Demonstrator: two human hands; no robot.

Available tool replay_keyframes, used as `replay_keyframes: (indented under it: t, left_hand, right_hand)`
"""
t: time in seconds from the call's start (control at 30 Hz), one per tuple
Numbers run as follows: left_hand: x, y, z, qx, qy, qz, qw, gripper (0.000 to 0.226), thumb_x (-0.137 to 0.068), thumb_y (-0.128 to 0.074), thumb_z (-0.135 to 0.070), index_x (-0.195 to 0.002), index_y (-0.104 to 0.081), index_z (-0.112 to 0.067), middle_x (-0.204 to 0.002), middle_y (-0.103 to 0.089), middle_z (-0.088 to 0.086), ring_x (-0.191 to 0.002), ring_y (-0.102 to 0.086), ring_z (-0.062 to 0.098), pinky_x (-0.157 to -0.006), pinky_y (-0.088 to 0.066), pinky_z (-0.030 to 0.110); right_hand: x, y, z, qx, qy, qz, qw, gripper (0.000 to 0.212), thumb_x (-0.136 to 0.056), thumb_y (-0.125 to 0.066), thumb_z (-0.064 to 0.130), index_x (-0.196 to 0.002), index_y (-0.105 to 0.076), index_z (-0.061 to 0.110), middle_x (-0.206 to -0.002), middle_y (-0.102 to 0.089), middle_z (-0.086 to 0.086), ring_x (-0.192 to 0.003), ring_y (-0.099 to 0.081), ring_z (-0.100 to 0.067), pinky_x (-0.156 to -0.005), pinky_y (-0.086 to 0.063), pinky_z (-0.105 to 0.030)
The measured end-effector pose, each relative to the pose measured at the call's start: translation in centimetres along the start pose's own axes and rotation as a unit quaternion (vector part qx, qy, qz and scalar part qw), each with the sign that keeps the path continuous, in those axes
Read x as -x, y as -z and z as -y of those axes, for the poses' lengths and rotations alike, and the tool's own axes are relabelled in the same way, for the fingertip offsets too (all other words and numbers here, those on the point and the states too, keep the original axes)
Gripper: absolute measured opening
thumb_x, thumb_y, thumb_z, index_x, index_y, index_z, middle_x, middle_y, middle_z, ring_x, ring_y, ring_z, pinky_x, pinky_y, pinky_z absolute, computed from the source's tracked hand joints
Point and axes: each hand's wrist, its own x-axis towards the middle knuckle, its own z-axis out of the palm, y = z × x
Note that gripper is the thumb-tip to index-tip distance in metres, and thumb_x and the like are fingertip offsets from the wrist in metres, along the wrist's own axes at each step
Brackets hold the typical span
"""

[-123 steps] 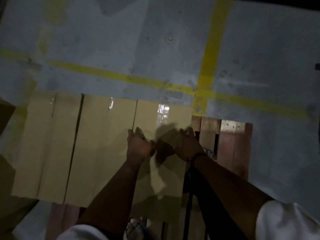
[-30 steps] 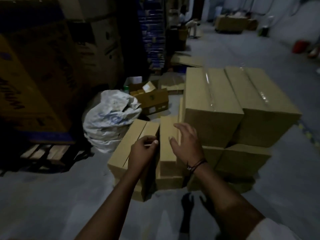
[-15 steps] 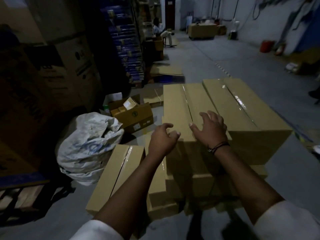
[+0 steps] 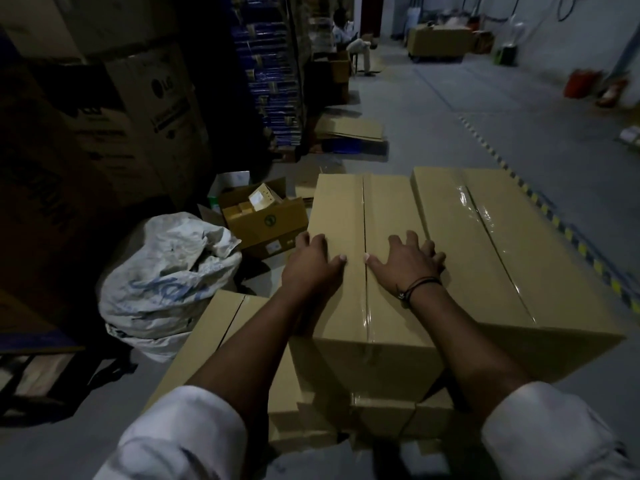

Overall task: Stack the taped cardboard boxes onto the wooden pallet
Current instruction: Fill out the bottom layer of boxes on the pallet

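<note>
Several taped cardboard boxes lie stacked on the floor in front of me. The top left box (image 4: 346, 202) has clear tape along its centre seam. My left hand (image 4: 311, 268) rests on its top at the left edge, thumb beside the seam. My right hand (image 4: 408, 263) lies flat on the same top, fingers spread, just right of the seam. A second taped box (image 4: 485, 244) lies beside it on the right. Lower boxes (image 4: 214, 327) show beneath and to the left. The wooden pallet for stacking is out of view.
A white sack (image 4: 166, 282) and an open small carton (image 4: 266, 220) stand left of the pile. Large appliance cartons (image 4: 138, 109) on a dark pallet (image 4: 34, 372) fill the left side. Flattened cardboard (image 4: 349, 129) lies farther back, near a seated person (image 4: 353, 39). Striped floor tape (image 4: 554, 220) runs along the right.
My view turned from the boxes on the pallet to this floor pile. Both hands moved forward and came down onto the top of the upper left box.
</note>
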Motion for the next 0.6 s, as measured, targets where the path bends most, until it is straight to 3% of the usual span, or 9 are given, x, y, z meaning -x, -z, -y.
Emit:
replay_keyframes:
  t: [0.17, 0.27, 0.43, 0.6]
  left_hand:
    - [-1.3, -0.3, 0.8, 0.012, 0.034, -0.009, 0.999, 0.069, -0.094, -0.047, -0.068, -0.152, -0.027, -0.037, -0.159, -0.032, 0.016, -0.137, -0.045, 0.038, -0.103, -0.048, 0.054]
    - [-1.3, -0.4, 1.5, 0.016, 0.038, -0.020, 0.999, 0.070, -0.096, -0.046, -0.066, -0.156, -0.026, -0.036, -0.157, -0.035, 0.015, -0.138, -0.045, 0.035, -0.104, -0.046, 0.051]
    - [-1.0, -0.4, 1.4, 0.000, 0.041, -0.019, 0.999, 0.069, -0.097, -0.045, -0.066, -0.157, -0.025, -0.036, -0.156, -0.038, 0.014, -0.134, -0.050, 0.034, -0.099, -0.047, 0.045]
    - [-1.2, 0.0, 0.6, -0.009, 0.040, 0.000, 0.999, 0.068, -0.099, -0.046, -0.063, -0.158, -0.023, -0.037, -0.157, -0.036, 0.013, -0.134, -0.049, 0.032, -0.097, -0.047, 0.043]
  right_hand:
    - [-3.3, 0.1, -0.2, -0.050, 0.005, 0.022, 0.999, 0.079, -0.089, -0.044, 0.074, -0.150, -0.036, 0.023, -0.162, -0.016, -0.011, -0.138, -0.028, -0.048, -0.110, -0.029, -0.056]
    - [-4.5, -0.4, 0.0, -0.076, 0.021, 0.024, 0.997, 0.082, -0.090, -0.043, 0.074, -0.153, -0.029, 0.023, -0.165, -0.007, -0.009, -0.137, -0.031, -0.050, -0.105, -0.038, -0.052]
    - [-5.0, -1.3, 0.3, -0.042, 0.018, 0.003, 0.999, 0.082, -0.090, -0.033, 0.077, -0.153, -0.026, 0.025, -0.164, -0.007, -0.010, -0.132, -0.034, -0.050, -0.099, -0.042, -0.051]
    - [-5.1, -1.1, -0.4, -0.077, 0.017, -0.006, 0.997, 0.084, -0.088, -0.041, 0.076, -0.153, -0.031, 0.024, -0.164, -0.010, -0.012, -0.133, -0.036, -0.050, -0.103, -0.040, -0.051]
